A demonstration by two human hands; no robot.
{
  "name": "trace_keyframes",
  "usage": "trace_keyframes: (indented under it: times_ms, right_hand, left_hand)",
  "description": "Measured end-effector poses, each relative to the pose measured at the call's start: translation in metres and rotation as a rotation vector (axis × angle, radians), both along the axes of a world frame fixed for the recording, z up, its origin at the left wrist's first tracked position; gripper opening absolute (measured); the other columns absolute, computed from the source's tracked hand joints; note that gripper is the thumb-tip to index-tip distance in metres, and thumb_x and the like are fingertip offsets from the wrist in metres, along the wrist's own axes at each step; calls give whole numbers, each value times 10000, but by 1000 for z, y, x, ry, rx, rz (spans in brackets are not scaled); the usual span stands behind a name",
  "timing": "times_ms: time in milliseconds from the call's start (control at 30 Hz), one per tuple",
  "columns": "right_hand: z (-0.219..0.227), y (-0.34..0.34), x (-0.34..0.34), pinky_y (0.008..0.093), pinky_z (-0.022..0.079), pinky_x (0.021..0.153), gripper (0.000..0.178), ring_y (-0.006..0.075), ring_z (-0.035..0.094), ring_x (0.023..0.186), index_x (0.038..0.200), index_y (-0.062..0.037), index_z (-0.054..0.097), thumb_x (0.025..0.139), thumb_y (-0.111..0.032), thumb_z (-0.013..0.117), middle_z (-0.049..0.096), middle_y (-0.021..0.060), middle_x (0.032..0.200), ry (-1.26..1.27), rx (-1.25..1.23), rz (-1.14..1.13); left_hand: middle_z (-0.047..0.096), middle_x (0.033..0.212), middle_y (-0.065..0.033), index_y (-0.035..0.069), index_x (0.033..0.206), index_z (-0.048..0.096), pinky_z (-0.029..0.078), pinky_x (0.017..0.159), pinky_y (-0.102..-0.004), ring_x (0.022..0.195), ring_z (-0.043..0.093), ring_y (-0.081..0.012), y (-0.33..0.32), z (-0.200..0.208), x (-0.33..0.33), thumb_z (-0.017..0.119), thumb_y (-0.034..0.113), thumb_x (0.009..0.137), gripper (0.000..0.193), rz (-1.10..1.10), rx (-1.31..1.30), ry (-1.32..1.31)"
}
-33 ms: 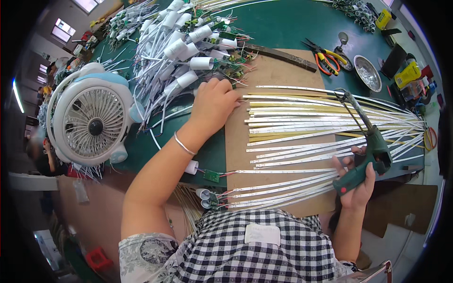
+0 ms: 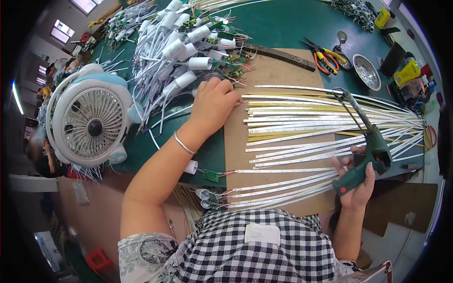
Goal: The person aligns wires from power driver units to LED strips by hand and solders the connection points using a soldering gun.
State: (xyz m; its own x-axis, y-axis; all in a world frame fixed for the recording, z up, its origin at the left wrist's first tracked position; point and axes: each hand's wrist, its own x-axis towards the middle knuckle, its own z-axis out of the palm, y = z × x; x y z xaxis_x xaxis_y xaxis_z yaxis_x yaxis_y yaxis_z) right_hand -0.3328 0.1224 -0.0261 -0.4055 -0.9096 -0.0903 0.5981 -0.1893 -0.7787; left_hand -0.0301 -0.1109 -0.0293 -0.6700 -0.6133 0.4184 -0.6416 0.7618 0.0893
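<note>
You are soldering: your right hand (image 2: 357,181) is gripping the green-handled soldering iron (image 2: 365,141) over the long white LED strips (image 2: 321,125), your left hand (image 2: 213,104) pressing flat, holding nothing; next, steady the tip on a strip end

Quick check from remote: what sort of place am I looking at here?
Probably a small electronics assembly workshop. The green workbench holds rows of long white light strips and a heap of white plastic caps wired to small circuit boards. The right hand grips a green soldering gun.
</note>
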Motion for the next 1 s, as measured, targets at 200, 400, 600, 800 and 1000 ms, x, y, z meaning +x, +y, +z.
trace_keyframes:
  times_ms: [200,400,600,800,1000]
  right_hand:
    - [11,9,5,572,465,945,490,243,594,979,1321,-49,343,936,-315,488,475,159,1229,-5,-74,63]
    - [6,5,29,558,479,927,526,269,598,1000,1315,-28,372,900,-311,526,495,168,1213,-117,-8,170]
    - [-15,-16,42,537,425,988,546,285,596,999,1305,-19,394,872,-301,572,517,177,1187,-129,48,179]
    - [-16,-7,41,524,434,980,545,273,586,999,1290,-21,406,861,-303,587,521,169,1168,-148,104,123]
    - [-15,-7,43,498,454,968,562,258,577,1008,1307,-26,398,860,-307,591,519,165,1163,-119,91,133]
  left_hand:
    - [569,861,-54,102,914,617,362,806,-389,838,525,-267,14,-1,12,639,107,774,142,-113,-10,136]
    - [577,789,-67,100,887,600,356,786,-384,784,542,-260,82,9,26,610,87,780,108,-124,462,108]
    - [558,742,-50,95,818,621,348,762,-371,759,530,-245,102,9,21,681,105,763,82,-103,430,77]
    - [576,786,-59,89,825,632,355,829,-379,852,546,-252,89,14,21,688,91,746,97,-83,342,181]
    - [559,826,-50,102,812,616,345,823,-391,875,529,-236,113,23,20,686,91,715,120,-113,360,205]
